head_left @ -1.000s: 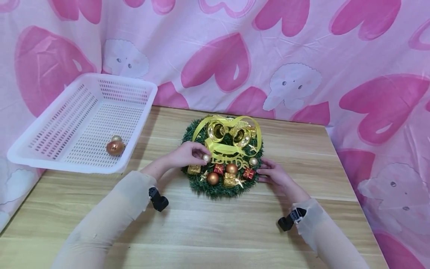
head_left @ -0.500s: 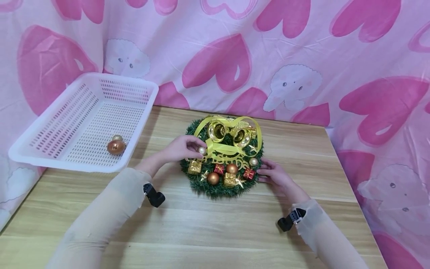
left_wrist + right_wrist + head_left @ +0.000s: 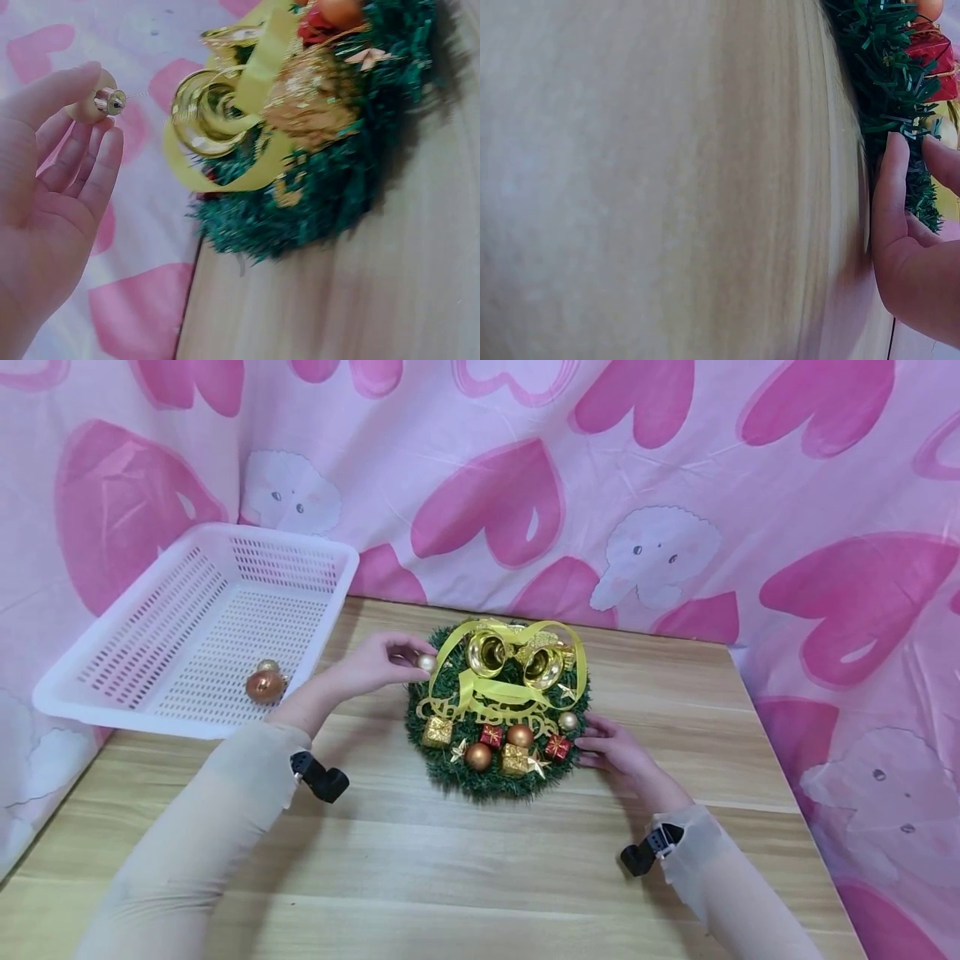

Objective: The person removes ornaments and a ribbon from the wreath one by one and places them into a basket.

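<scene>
At the upper left of the wreath, my left hand pinches a small pale-gold Christmas bauble between thumb and fingertips. In the left wrist view the bauble's shiny metal cap faces the camera, with a thin wire extending from it. The green Christmas wreath lies on the table, bearing gold bells, yellow ribbon, small gift boxes, copper baubles and gold lettering. My right hand holds the wreath's right edge, thumb and fingers at the green tinsel.
To the left stands a white perforated plastic basket with a copper bauble and a smaller gold bauble inside. A pink heart-patterned cloth hangs behind the wooden table.
My left hand has moved up and left with the pale-gold bauble, away from the wreath's lettering to its upper-left edge. The right hand and wreath have stayed nearly still.
</scene>
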Available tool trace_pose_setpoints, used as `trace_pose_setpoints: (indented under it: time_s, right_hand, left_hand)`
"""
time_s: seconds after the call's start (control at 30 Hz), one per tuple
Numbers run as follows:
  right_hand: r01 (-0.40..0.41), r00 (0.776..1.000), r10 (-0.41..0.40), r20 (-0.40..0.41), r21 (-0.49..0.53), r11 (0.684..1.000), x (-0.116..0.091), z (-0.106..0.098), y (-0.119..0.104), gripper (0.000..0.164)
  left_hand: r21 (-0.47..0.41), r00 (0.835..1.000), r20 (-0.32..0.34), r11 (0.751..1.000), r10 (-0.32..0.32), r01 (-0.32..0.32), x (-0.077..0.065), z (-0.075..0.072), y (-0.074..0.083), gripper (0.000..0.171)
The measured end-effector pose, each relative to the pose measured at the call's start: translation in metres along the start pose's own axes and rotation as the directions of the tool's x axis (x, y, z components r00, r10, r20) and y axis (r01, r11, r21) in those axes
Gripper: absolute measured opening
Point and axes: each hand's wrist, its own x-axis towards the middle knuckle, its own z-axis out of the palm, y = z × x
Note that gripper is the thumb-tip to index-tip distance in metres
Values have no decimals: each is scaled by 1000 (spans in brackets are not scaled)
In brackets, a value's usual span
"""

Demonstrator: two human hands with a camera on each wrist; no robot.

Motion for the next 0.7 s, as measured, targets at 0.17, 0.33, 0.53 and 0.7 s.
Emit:
trace_pose_setpoints:
  time_s: [0.17, 0.33, 0.53, 0.7]
  right_hand:
    - [-3, 1000, 3, 4, -1, 1000, -2, 0, 0, 74]
    - [-6, 1000, 6, 5, -10, 1000, -2, -1, 0, 74]
    - [-3, 1000, 3, 7, -16, 1000, -1, -1, -1, 74]
    - [-2, 1000, 3, 13, -15, 1000, -1, -2, 0, 74]
  left_hand:
    - [32, 999, -52, 999, -2, 4, -5, -17, 9, 42]
    - [22, 996, -91, 1000, 10, -8, -12, -33, 13, 41]
    - [-19, 985, -173, 1000, 6, -10, -18, -47, 12, 38]
    - [-12, 976, -212, 999, -52, 51, -26, -59, 10, 38]
